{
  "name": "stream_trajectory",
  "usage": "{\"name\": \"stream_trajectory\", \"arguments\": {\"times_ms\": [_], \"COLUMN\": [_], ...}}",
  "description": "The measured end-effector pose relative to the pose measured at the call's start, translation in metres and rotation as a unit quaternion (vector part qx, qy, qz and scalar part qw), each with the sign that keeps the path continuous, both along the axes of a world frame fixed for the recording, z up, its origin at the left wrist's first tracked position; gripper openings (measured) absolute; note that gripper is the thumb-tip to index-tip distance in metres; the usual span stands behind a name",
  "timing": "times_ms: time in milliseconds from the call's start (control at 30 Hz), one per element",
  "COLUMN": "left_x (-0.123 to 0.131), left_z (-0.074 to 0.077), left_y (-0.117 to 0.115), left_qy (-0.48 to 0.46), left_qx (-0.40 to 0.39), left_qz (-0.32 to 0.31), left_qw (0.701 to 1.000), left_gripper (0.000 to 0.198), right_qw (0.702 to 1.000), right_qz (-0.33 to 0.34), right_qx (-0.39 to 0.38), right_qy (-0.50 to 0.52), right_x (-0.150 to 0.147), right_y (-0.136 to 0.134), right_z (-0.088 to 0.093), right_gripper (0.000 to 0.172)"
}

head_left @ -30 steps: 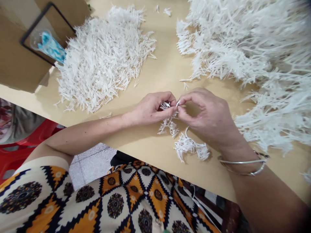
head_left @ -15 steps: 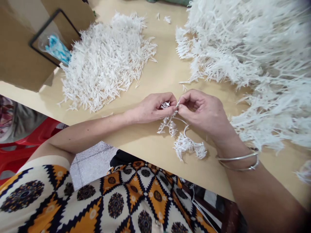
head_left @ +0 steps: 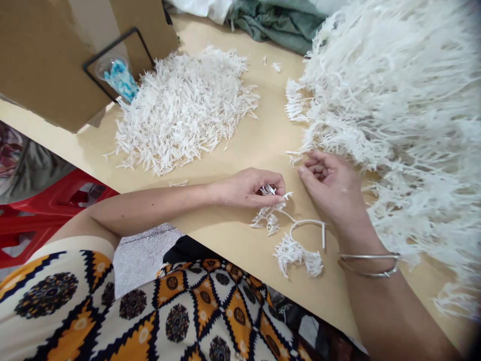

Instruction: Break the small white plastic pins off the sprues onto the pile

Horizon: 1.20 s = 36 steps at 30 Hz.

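My left hand (head_left: 261,188) is closed in a pinch on white branched plastic pieces (head_left: 268,190), whose tips show between thumb and fingers. Below those fingertips hangs or lies a sprig of the same kind (head_left: 271,219). A curved white plastic stem (head_left: 310,221) with a bushy cluster (head_left: 296,255) at its lower end lies on the table near it. My right hand (head_left: 328,178) is apart from the left, beside the near edge of the large white pile (head_left: 406,100). Its fingers are half curled, thumb slightly apart, and I see nothing in them. A thin strand (head_left: 295,154) lies by its fingertips.
A smaller heap of short white pieces (head_left: 188,110) is on the table (head_left: 263,140) at left. Behind it stand a cardboard box (head_left: 48,60), a black wire frame (head_left: 90,70) and a clear cup with blue-white contents (head_left: 121,79). Green cloth (head_left: 274,22) lies at the back.
My right hand has parted from the left and moved right to the pile's edge. The left hand keeps its pinch. The view has shifted, showing more cloth at the back.
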<state>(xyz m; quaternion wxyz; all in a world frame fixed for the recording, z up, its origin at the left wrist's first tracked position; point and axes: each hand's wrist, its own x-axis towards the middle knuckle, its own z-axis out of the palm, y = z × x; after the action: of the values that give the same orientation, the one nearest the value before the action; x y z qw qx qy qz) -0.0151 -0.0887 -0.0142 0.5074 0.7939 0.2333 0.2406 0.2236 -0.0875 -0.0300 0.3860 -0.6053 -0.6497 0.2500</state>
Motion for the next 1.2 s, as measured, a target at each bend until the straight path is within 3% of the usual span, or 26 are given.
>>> {"name": "stream_trajectory", "arguments": {"times_ms": [133,233,333,433,533,667,800,967,1200], "left_x": [0.0,0.0,0.0,-0.002,-0.001,0.002,0.004,0.004,0.002], "left_z": [-0.001,-0.003,-0.006,-0.008,-0.01,-0.015,-0.018,-0.013,-0.009], "left_y": [0.0,0.001,0.003,0.004,0.005,0.009,0.013,0.013,0.012], "left_qy": [-0.002,0.001,-0.017,-0.033,-0.058,-0.148,-0.193,-0.171,-0.169], "left_qx": [0.006,0.001,-0.006,-0.01,-0.033,-0.108,-0.172,-0.184,-0.175], "left_qz": [-0.016,-0.028,-0.034,-0.022,0.021,0.12,0.162,0.186,0.203], "left_qw": [1.0,1.0,0.999,0.999,0.998,0.976,0.952,0.95,0.948], "left_gripper": [0.028,0.027,0.023,0.026,0.027,0.029,0.025,0.026,0.028], "right_qw": [0.99,0.987,0.978,0.965,0.97,0.972,0.958,0.963,0.96], "right_qz": [0.051,0.099,0.201,0.225,0.211,0.204,0.178,0.149,0.171], "right_qx": [0.03,0.012,-0.053,-0.08,-0.076,-0.088,-0.126,-0.134,-0.129], "right_qy": [-0.13,-0.126,0.002,0.107,0.094,0.073,0.185,0.181,0.178], "right_x": [-0.015,-0.043,-0.077,-0.097,-0.092,-0.063,-0.038,-0.026,-0.026], "right_y": [0.022,0.057,0.092,0.106,0.093,0.055,0.021,0.0,0.001], "right_z": [0.004,0.009,0.015,0.029,0.052,0.072,0.057,0.028,0.028], "right_gripper": [0.02,0.024,0.034,0.05,0.041,0.026,0.031,0.026,0.018]}}
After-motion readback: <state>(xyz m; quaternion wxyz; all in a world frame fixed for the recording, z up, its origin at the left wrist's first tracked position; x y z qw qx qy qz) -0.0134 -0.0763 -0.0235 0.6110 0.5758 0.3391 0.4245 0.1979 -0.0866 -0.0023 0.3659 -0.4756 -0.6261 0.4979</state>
